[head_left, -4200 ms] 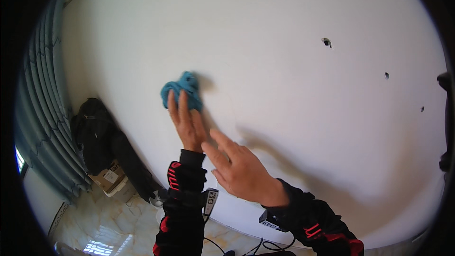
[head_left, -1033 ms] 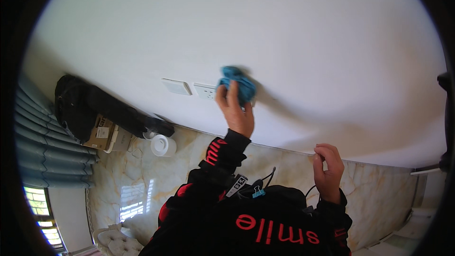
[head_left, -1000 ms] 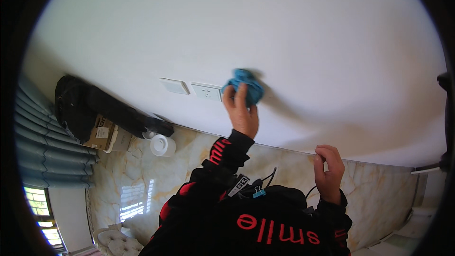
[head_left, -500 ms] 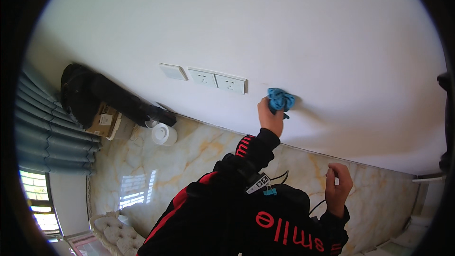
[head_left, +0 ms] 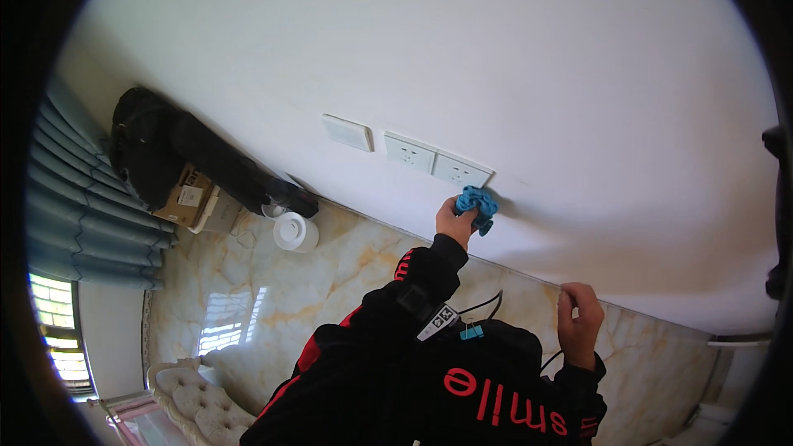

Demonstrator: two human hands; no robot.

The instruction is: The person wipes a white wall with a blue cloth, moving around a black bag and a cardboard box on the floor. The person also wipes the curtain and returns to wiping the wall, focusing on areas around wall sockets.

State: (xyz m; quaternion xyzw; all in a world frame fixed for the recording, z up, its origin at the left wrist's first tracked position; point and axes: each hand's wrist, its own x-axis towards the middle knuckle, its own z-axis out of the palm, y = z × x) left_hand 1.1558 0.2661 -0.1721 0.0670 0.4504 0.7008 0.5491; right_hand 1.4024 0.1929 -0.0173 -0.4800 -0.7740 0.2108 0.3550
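My left hand (head_left: pixel 456 220) is shut on a crumpled blue cloth (head_left: pixel 477 201) and presses it against the white wall (head_left: pixel 512 58). The cloth sits just below the right one of two white wall sockets (head_left: pixel 461 171), low on the wall near the floor line. My right hand (head_left: pixel 578 322) hangs lower and to the right, at the wall's bottom edge. Its fingers are curled and I see nothing in them. Both black sleeves with red trim come up from my dark jacket at the bottom of the view.
A white switch plate (head_left: pixel 347 132) and a second socket (head_left: pixel 409 153) sit left of the cloth. On the marble floor (head_left: pixel 330 297) stand a white round container (head_left: pixel 295 231), a cardboard box (head_left: pixel 186 196) and a black bag (head_left: pixel 149 144). Blue curtains (head_left: pixel 74 190) hang at left, with a tufted seat (head_left: pixel 190 396) below them.
My left hand has slid the blue cloth down and to the right along the wall, past the sockets. My right hand has come off the wall and dropped to its base.
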